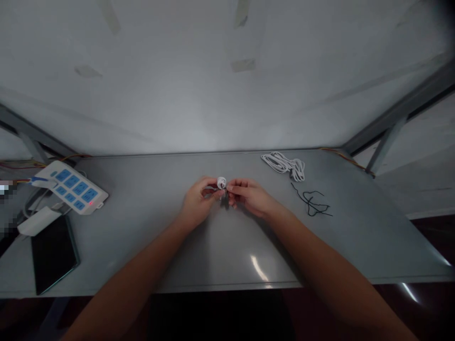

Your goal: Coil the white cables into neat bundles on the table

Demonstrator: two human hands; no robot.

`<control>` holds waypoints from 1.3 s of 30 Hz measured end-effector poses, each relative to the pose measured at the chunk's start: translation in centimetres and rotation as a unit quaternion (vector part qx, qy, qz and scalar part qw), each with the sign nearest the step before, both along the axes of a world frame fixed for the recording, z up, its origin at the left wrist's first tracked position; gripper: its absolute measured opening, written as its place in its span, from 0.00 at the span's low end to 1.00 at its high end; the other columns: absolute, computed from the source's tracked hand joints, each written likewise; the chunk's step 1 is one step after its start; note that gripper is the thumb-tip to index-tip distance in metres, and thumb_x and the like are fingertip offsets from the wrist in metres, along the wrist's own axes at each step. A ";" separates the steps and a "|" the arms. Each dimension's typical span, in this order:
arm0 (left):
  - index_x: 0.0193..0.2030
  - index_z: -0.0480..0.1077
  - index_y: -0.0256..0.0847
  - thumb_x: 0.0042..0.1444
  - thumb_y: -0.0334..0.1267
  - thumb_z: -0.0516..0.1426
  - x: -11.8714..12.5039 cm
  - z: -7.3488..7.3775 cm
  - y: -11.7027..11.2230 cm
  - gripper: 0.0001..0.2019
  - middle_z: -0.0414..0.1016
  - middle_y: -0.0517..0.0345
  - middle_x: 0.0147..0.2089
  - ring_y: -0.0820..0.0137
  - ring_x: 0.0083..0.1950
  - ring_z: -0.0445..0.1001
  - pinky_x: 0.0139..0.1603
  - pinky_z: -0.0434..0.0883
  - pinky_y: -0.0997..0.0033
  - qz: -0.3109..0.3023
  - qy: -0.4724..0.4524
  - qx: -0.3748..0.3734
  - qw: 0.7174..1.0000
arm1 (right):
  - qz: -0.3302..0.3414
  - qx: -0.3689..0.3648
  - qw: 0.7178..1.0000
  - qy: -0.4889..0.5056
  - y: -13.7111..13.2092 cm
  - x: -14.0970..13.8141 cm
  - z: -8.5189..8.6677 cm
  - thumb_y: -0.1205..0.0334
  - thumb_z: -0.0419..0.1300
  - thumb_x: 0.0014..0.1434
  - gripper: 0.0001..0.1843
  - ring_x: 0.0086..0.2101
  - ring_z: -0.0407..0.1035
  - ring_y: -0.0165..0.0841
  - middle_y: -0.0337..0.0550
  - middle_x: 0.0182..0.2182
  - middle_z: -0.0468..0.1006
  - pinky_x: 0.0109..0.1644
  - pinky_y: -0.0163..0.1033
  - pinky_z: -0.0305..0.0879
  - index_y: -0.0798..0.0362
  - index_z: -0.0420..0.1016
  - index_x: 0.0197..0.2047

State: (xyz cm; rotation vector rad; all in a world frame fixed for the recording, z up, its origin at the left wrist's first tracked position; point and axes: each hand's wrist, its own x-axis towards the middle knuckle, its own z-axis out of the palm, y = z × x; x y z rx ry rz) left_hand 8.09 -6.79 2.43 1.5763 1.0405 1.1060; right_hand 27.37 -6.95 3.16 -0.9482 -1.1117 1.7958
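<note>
In the middle of the table, my left hand (199, 201) pinches a small coiled white cable (221, 182), its rolled end showing above the fingertips. My right hand (250, 195) meets it from the other side, thumb and forefinger closed on what looks like a thin black tie (226, 189) against the coil. Most of that tie is hidden by the fingers. Right of my hands lie several loose thin black ties (310, 204), tangled together. Behind them rests a looped bundle of white cable (284, 165).
At the left stands a white power strip (73, 187) with blue sockets and a plugged-in cord. In front of it are a white adapter (40, 221) and a dark tablet-like slab (55, 255). A pale wall (213, 104) closes off the grey table's (135, 175) back edge.
</note>
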 end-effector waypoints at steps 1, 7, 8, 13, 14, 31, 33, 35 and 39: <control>0.44 0.77 0.40 0.58 0.44 0.66 0.0 -0.2 0.1 0.12 0.79 0.52 0.44 0.67 0.43 0.79 0.47 0.77 0.64 0.006 -0.002 -0.022 1.000 | -0.011 0.022 0.999 -0.020 0.1 0.1 -0.1 0.48 0.69 0.55 0.16 0.25 0.70 0.30 0.38 0.23 0.75 0.30 0.37 0.67 0.52 0.74 0.32; 0.48 0.78 0.39 0.58 0.49 0.65 -0.4 -2.1 1.7 0.18 0.83 0.49 0.42 0.65 0.38 0.81 0.42 0.79 0.63 0.045 -0.017 -0.120 0.992 | -0.143 0.276 0.866 -0.392 1.5 1.9 -1.4 0.57 0.54 0.66 0.12 0.45 0.74 0.41 0.51 0.44 0.81 0.55 0.49 0.69 0.52 0.76 0.47; 0.50 0.77 0.39 0.59 0.50 0.64 -0.6 -2.4 2.0 0.19 0.83 0.48 0.43 0.65 0.39 0.81 0.43 0.79 0.62 0.048 -0.014 -0.118 0.992 | -0.141 0.309 0.828 -0.446 1.7 2.2 -1.8 0.60 0.53 0.66 0.15 0.50 0.72 0.43 0.54 0.49 0.80 0.59 0.51 0.66 0.54 0.75 0.51; 0.56 0.74 0.38 0.67 0.48 0.55 -2.2 -3.1 3.6 0.19 0.81 0.42 0.52 0.59 0.54 0.80 0.60 0.75 0.50 0.090 0.120 0.026 0.988 | -0.084 0.354 0.699 -0.616 2.7 3.0 -3.4 0.65 0.49 0.67 0.27 0.68 0.59 0.51 0.63 0.68 0.67 0.73 0.57 0.51 0.65 0.67 0.66; 0.57 0.74 0.38 0.67 0.45 0.54 -2.6 -3.2 3.8 0.18 0.79 0.41 0.57 0.56 0.60 0.77 0.65 0.71 0.47 0.098 0.186 0.083 0.974 | -0.079 0.352 0.685 -0.633 2.8 2.9 -3.6 0.64 0.48 0.68 0.28 0.69 0.56 0.52 0.62 0.70 0.65 0.73 0.58 0.49 0.65 0.65 0.68; 0.68 0.65 0.30 0.70 0.39 0.46 -3.5 -3.7 4.2 0.24 0.64 0.31 0.71 0.46 0.73 0.61 0.73 0.58 0.40 0.089 0.506 0.176 0.840 | -0.031 0.374 0.643 -0.667 2.4 1.8 -3.3 0.59 0.45 0.72 0.29 0.70 0.55 0.52 0.58 0.72 0.61 0.74 0.58 0.50 0.61 0.66 0.70; 0.68 0.65 0.30 0.70 0.39 0.46 -3.6 -3.7 4.2 0.24 0.64 0.31 0.71 0.46 0.73 0.61 0.73 0.58 0.40 0.086 0.505 0.177 0.841 | -0.031 0.375 0.642 -0.668 2.3 1.7 -3.4 0.59 0.45 0.72 0.28 0.70 0.55 0.52 0.58 0.72 0.62 0.74 0.58 0.50 0.60 0.66 0.70; 0.68 0.65 0.32 0.70 0.40 0.46 -3.6 -3.9 4.2 0.24 0.64 0.32 0.71 0.47 0.73 0.61 0.73 0.59 0.39 0.089 0.500 0.178 0.843 | -0.031 0.379 0.641 -0.667 2.3 1.7 -3.4 0.59 0.45 0.72 0.28 0.70 0.56 0.52 0.59 0.72 0.62 0.74 0.58 0.50 0.61 0.66 0.70; 0.68 0.65 0.33 0.70 0.40 0.47 -3.8 -4.1 4.3 0.24 0.64 0.33 0.71 0.47 0.73 0.61 0.73 0.58 0.39 0.089 0.493 0.179 0.847 | -0.033 0.379 0.641 -0.667 2.3 1.7 -3.5 0.60 0.45 0.72 0.29 0.70 0.56 0.53 0.59 0.72 0.61 0.74 0.59 0.50 0.61 0.66 0.70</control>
